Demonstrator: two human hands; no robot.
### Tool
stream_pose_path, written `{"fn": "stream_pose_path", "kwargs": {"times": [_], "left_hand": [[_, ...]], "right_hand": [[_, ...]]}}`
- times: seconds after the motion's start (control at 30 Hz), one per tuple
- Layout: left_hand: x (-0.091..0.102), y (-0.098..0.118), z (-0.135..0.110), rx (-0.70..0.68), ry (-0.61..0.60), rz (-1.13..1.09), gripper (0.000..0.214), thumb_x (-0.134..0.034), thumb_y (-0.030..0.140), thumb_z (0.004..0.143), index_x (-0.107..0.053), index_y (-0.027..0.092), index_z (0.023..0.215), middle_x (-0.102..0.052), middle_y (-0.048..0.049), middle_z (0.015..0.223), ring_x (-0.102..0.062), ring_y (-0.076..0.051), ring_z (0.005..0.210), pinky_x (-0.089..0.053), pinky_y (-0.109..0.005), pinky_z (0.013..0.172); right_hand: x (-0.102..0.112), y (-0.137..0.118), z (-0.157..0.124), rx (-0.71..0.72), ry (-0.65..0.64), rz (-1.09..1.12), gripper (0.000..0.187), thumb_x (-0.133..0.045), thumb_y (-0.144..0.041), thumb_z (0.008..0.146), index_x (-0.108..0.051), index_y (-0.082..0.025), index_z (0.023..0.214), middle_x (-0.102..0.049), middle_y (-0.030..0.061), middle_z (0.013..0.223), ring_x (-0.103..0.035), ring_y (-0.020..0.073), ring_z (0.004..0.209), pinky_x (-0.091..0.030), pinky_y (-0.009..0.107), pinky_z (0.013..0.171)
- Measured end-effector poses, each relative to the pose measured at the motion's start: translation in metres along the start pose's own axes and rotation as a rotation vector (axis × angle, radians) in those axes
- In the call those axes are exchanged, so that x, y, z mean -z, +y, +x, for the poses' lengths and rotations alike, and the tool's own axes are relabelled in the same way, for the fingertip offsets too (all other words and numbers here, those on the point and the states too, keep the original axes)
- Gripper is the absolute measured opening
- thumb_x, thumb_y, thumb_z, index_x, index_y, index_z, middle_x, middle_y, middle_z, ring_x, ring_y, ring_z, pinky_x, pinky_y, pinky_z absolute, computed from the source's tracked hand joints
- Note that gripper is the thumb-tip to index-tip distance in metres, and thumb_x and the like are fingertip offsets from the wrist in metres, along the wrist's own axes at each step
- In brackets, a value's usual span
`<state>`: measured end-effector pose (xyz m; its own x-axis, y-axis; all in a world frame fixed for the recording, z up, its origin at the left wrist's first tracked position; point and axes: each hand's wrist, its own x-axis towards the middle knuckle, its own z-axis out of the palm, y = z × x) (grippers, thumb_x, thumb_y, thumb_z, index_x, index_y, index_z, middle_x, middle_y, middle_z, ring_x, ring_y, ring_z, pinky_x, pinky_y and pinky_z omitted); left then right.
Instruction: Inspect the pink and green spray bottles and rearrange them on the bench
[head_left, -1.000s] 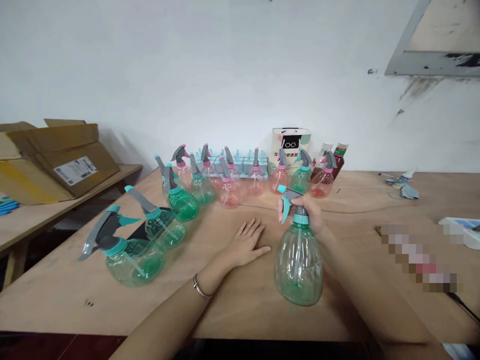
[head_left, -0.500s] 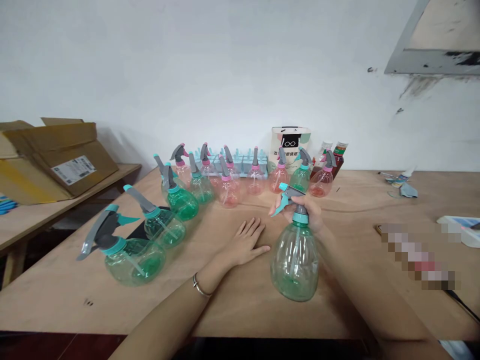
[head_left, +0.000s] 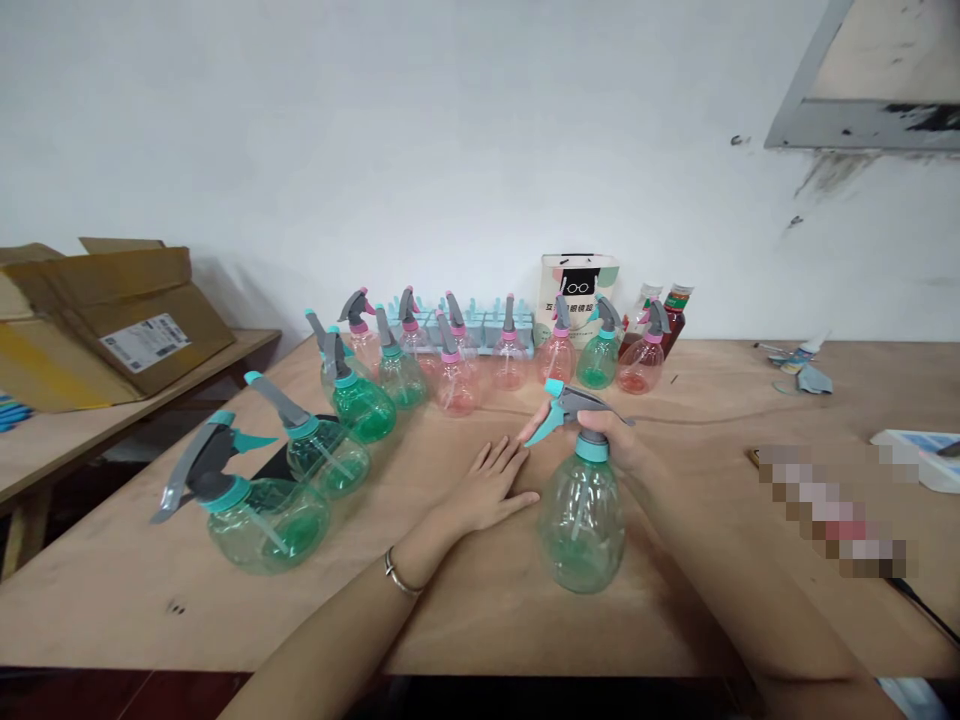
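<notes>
A clear green spray bottle with a grey and turquoise trigger head is close in front of me. My right hand grips its neck from behind, and a finger shows by the turquoise trigger. Whether the bottle's base touches the table cannot be made out. Flat on the wood lies my left hand, fingers spread, just left of that bottle and holding nothing. Further left, another green spray bottle leans over on its side, with a second green spray bottle tilted behind it.
Several pink spray bottles and green ones line the back of the table. Behind them are a light blue rack and a paper bag. A cardboard box sits left; a white tray lies right.
The held spray bottle has shifted slightly left, and its head has turned so more of the grey lever shows. My left hand has stayed in place.
</notes>
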<state>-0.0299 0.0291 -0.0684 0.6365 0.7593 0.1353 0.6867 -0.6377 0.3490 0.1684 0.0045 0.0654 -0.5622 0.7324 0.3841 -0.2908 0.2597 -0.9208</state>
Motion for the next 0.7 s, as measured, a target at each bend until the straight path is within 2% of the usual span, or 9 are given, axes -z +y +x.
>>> {"fn": "stream_pose_path", "kwargs": {"times": [0.1,0.17,0.27,0.33,0.37,0.43,0.53,0.63,0.7], "left_hand": [[0.002,0.002,0.0,0.023,-0.012,-0.029,0.081,-0.038,0.071,0.088,-0.032,0.019,0.149,-0.023,-0.0144,0.159,-0.014,-0.032,0.149,-0.014,-0.056,0.119],[0.007,0.006,-0.001,0.038,0.005,-0.082,0.072,-0.033,0.067,0.091,-0.039,0.02,0.145,-0.029,-0.0124,0.158,-0.018,-0.031,0.148,-0.014,-0.056,0.119],[0.017,0.014,-0.003,-0.035,0.178,-0.27,0.06,-0.016,0.055,0.098,-0.049,0.024,0.137,-0.042,-0.007,0.152,-0.032,-0.024,0.144,-0.021,-0.049,0.12],[0.022,0.02,-0.005,-0.159,0.247,-0.452,0.064,-0.013,0.058,0.097,-0.048,0.023,0.137,-0.048,-0.0084,0.146,-0.04,-0.024,0.138,-0.029,-0.045,0.117],[0.022,0.023,-0.006,-0.223,0.228,-0.534,0.067,-0.019,0.065,0.094,-0.045,0.021,0.138,-0.049,-0.0103,0.145,-0.043,-0.026,0.136,-0.032,-0.045,0.115],[0.02,0.028,-0.007,-0.3,0.141,-0.648,0.081,-0.042,0.073,0.083,-0.037,0.019,0.143,-0.049,-0.0137,0.144,-0.046,-0.031,0.133,-0.037,-0.047,0.111],[0.014,0.034,-0.006,-0.255,0.108,-0.674,0.099,-0.073,0.063,0.066,-0.031,0.02,0.144,-0.048,-0.0152,0.143,-0.048,-0.034,0.13,-0.039,-0.048,0.108],[0.012,0.035,-0.004,-0.139,0.171,-0.603,0.094,-0.08,0.055,0.061,-0.038,0.021,0.138,-0.051,-0.0139,0.14,-0.05,-0.034,0.127,-0.04,-0.05,0.107],[0.013,0.034,-0.002,-0.061,0.256,-0.546,0.09,-0.079,0.053,0.062,-0.039,0.022,0.137,-0.053,-0.0132,0.138,-0.05,-0.034,0.126,-0.039,-0.051,0.106]], "right_hand": [[-0.002,0.001,-0.001,0.029,0.038,-0.025,0.03,-0.053,-0.047,0.08,-0.062,-0.02,0.071,-0.069,0.0083,0.076,-0.066,0.0277,0.086,-0.049,0.043,0.083],[-0.003,-0.001,-0.002,0.054,0.057,-0.051,0.031,-0.052,-0.047,0.082,-0.061,-0.02,0.07,-0.068,0.0084,0.074,-0.066,0.0278,0.086,-0.049,0.042,0.083],[0.001,-0.003,-0.002,0.102,0.104,-0.106,0.03,-0.053,-0.048,0.082,-0.064,-0.021,0.074,-0.068,0.0073,0.077,-0.065,0.0284,0.089,-0.049,0.043,0.083],[0.005,-0.002,-0.002,0.12,0.156,-0.185,0.027,-0.056,-0.048,0.082,-0.066,-0.023,0.078,-0.068,0.0063,0.077,-0.065,0.0288,0.092,-0.048,0.044,0.085],[0.008,0.0,-0.001,0.127,0.183,-0.226,0.027,-0.056,-0.048,0.082,-0.067,-0.024,0.08,-0.068,0.0059,0.076,-0.064,0.0291,0.092,-0.048,0.044,0.086],[0.012,0.005,0.0,0.146,0.243,-0.268,0.029,-0.056,-0.051,0.082,-0.068,-0.025,0.083,-0.068,0.0056,0.074,-0.064,0.0292,0.092,-0.048,0.044,0.086],[0.013,0.011,0.003,0.161,0.333,-0.294,0.033,-0.057,-0.055,0.081,-0.069,-0.025,0.088,-0.07,0.0047,0.079,-0.065,0.0273,0.092,-0.049,0.043,0.087],[0.01,0.018,0.006,0.174,0.498,-0.383,0.033,-0.059,-0.054,0.081,-0.066,-0.026,0.099,-0.07,0.0034,0.097,-0.063,0.0242,0.096,-0.046,0.042,0.094],[0.007,0.027,0.006,0.205,0.594,-0.431,0.038,-0.062,-0.054,0.08,-0.06,-0.028,0.107,-0.066,0.0038,0.11,-0.061,0.0237,0.103,-0.045,0.042,0.097]]}}
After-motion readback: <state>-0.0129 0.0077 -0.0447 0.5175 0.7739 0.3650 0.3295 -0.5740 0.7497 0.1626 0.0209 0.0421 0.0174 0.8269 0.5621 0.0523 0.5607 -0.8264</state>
